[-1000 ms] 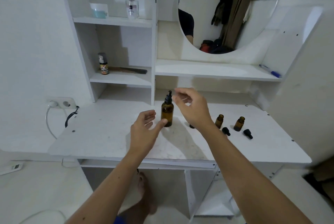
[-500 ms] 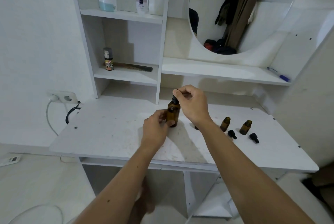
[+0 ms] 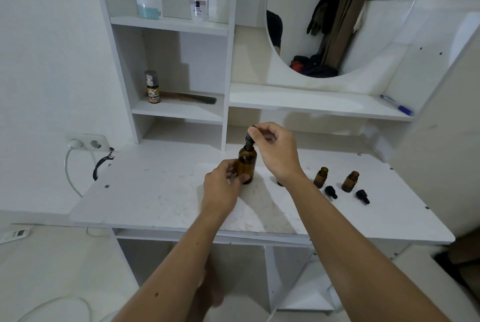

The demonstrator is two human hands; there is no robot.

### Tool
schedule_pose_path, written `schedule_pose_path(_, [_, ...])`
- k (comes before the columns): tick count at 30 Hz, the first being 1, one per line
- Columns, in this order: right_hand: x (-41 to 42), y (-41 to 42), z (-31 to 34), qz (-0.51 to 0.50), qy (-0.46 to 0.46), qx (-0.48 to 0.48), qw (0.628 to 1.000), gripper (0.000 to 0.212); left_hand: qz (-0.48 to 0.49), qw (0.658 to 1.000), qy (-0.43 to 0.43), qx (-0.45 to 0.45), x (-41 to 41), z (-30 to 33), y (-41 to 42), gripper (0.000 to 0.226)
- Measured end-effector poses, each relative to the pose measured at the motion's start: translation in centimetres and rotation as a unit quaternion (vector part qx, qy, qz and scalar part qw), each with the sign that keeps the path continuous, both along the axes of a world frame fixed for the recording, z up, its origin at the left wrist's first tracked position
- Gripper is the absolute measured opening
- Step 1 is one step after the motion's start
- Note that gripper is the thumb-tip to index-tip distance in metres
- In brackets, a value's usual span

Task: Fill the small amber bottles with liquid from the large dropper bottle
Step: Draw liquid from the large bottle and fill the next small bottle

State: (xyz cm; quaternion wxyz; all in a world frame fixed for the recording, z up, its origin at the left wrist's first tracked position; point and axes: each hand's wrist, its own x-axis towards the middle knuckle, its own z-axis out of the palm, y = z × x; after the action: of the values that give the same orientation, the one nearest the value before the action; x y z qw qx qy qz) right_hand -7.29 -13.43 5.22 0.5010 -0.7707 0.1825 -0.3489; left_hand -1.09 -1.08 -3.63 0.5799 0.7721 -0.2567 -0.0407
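Observation:
The large amber dropper bottle (image 3: 247, 163) stands upright on the white desk (image 3: 161, 197). My left hand (image 3: 223, 186) grips its lower body. My right hand (image 3: 275, 150) pinches the black dropper cap (image 3: 250, 137) on top of it. To the right stand two small amber bottles (image 3: 320, 177) (image 3: 350, 181) without caps, each with a small black dropper cap (image 3: 331, 192) (image 3: 362, 196) lying beside it. Another small dark object sits partly hidden behind my right wrist.
A shelf unit at the back left holds a comb (image 3: 192, 98), a small bottle (image 3: 152, 86), a perfume bottle (image 3: 198, 0) and a jar (image 3: 148, 7). A blue pen (image 3: 396, 104) lies on the long shelf under the round mirror (image 3: 337, 15). A wall socket (image 3: 87, 142) with cables is left.
Both hands reached in from apart and took hold of the large bottle: the left closed round its body and the right closed on the dropper cap.

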Motion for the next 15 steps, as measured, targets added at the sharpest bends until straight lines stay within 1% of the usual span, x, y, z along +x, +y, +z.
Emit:
schedule_pose_path(6, [-1.0,-0.3,2.6,0.001,-0.039,-0.004,0.999,0.002,0.002,1.0,-0.002,0.012,-0.3,0.2,0.1,0.044])
schedule_pose_path(9, [-1.5,-0.6,4.0,-0.011,-0.07,-0.001,0.997,0.005,0.006,1.0,0.0,0.017,-0.6,0.5,0.2,0.044])
schedule_pose_path(12, [-2.3,-1.1,5.2,-0.028,-0.105,0.001,0.994,0.002,0.008,1.0,0.001,0.018,-0.8,0.7,0.3,0.045])
schedule_pose_path(15, [-3.9,-2.0,6.0,-0.044,-0.135,0.0,0.99,0.006,0.004,1.0,0.004,0.022,-1.2,0.8,0.5,0.049])
